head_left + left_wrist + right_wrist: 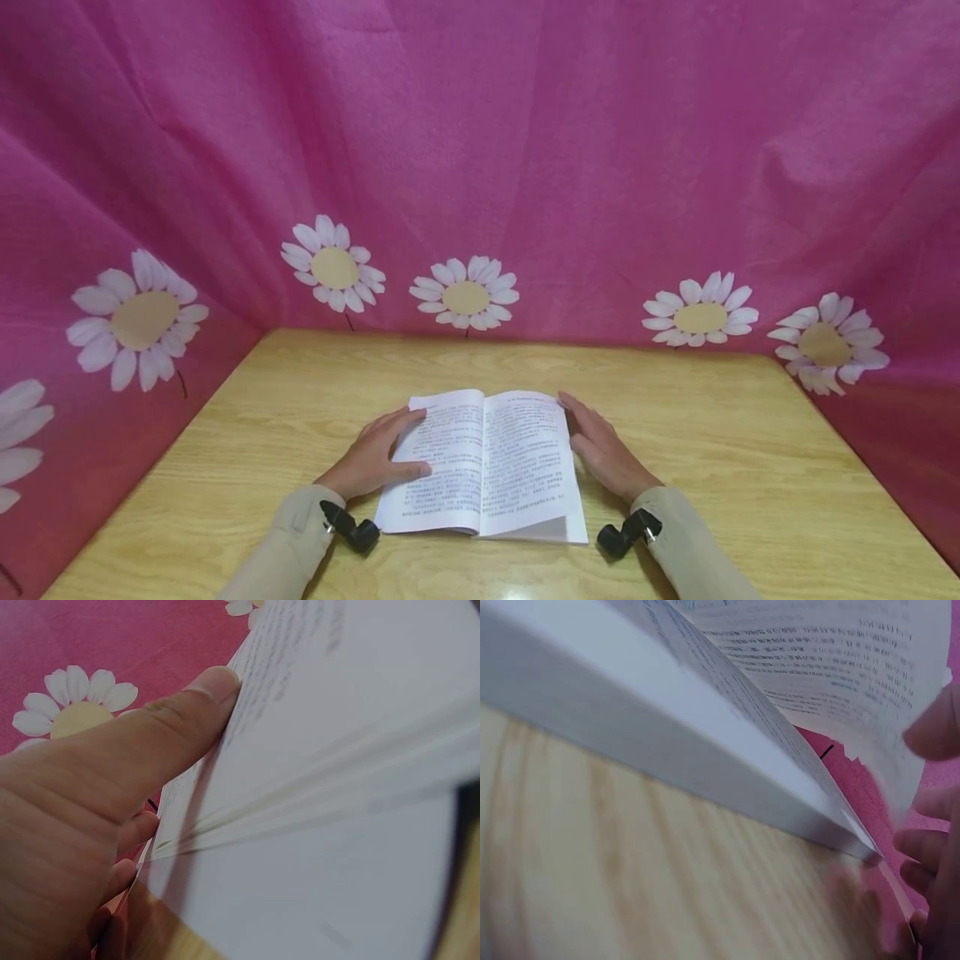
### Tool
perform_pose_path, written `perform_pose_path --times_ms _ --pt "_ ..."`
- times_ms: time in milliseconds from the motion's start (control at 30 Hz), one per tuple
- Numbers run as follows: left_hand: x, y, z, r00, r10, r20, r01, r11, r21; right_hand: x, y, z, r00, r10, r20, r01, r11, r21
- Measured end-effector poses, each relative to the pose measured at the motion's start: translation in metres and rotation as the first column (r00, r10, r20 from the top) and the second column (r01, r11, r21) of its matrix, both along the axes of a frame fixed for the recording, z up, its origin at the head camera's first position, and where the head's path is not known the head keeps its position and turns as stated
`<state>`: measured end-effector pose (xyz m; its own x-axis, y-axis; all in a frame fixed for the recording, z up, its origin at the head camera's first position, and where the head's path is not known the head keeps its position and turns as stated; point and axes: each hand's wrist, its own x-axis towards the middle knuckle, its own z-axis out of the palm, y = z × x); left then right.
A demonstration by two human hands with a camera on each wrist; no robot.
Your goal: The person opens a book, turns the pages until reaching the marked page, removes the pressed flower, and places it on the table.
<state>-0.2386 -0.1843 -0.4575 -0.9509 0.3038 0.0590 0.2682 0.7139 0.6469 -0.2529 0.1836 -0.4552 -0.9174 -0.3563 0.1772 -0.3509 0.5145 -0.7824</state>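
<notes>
An open book (pixel 438 467) with printed white pages lies on the wooden table, in front of the person. The left hand (pixel 375 458) grips its left side; in the left wrist view the thumb (pixel 180 720) lies over the page and the other fingers sit behind the edge. At the upper right corner, the right hand (pixel 603 446) holds a raised page (pixel 525 458), which curves up from the pages beneath. In the right wrist view the thumb (pixel 937 727) overlaps that page (pixel 840 667), with fingers close to its edge. Exact fingertip contact there is partly cut off.
Wood-grained tabletop (pixel 225 467) surrounds the book. A pink cloth (pixel 525 167) with white daisies hangs behind and along both sides. Small black cameras (pixel 348 527) are strapped at both beige-sleeved wrists.
</notes>
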Motion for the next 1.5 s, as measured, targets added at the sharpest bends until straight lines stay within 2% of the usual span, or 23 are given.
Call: perform_pose_path --times_ms 133,433,767,967,1167,1333,1500 --pt "-0.001 -0.001 0.0 1.0 -0.007 -0.005 0.007 1.0 0.002 -0.001 0.0 -0.001 0.999 0.023 -0.042 -0.024 1.0 -0.02" --pt "-0.001 0.0 0.001 1.0 -0.012 0.0 0.012 1.0 -0.002 0.0 -0.001 0.001 0.997 -0.014 -0.071 0.021 0.995 0.099" --pt "-0.003 -0.003 -0.001 0.999 -0.034 -0.031 0.034 0.999 -0.007 0.01 -0.014 0.012 0.984 0.065 -0.164 -0.023 0.97 0.243" --pt "-0.004 -0.003 -0.005 0.999 -0.038 -0.031 0.038 0.999 -0.014 0.02 -0.021 0.021 0.987 0.098 -0.127 -0.055 0.949 0.311" --pt "-0.004 -0.002 -0.005 0.999 -0.036 -0.029 0.036 0.999 -0.015 0.028 -0.028 0.026 0.991 0.099 -0.09 -0.068 0.951 0.301" --pt "-0.003 -0.002 -0.004 1.0 -0.015 -0.014 0.015 1.0 -0.019 0.032 -0.036 0.032 0.985 0.126 -0.116 -0.094 0.963 0.252" --pt "-0.002 -0.002 -0.004 1.0 -0.004 -0.013 0.003 1.0 -0.016 0.035 -0.043 0.035 0.979 0.142 -0.145 -0.103 0.963 0.248"
